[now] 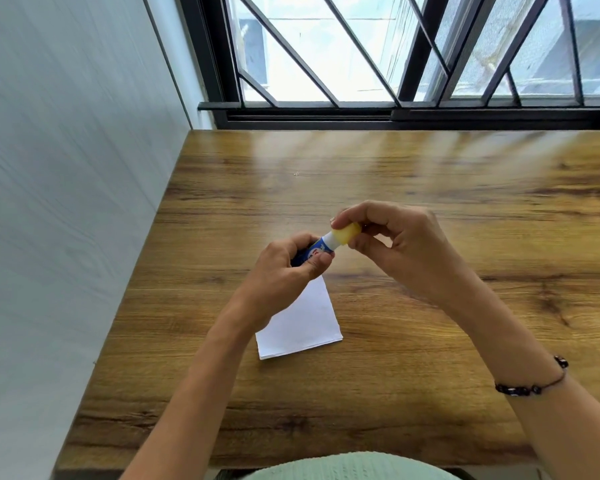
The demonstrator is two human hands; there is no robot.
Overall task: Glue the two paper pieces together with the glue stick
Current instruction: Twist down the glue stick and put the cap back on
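Fingertips (340,221) of the right hand (400,247) pinch the yellow cap (345,234) of the glue stick (321,249), while the left hand (283,271) is clenched around its blue barrel, both held above the wooden table (430,202). The white paper (302,323) lies flat below the left wrist; whether it is one piece or two stacked I cannot tell. The cap looks still seated. A sharp tug could jerk the barrel loose, or drop it onto the paper and shift it.
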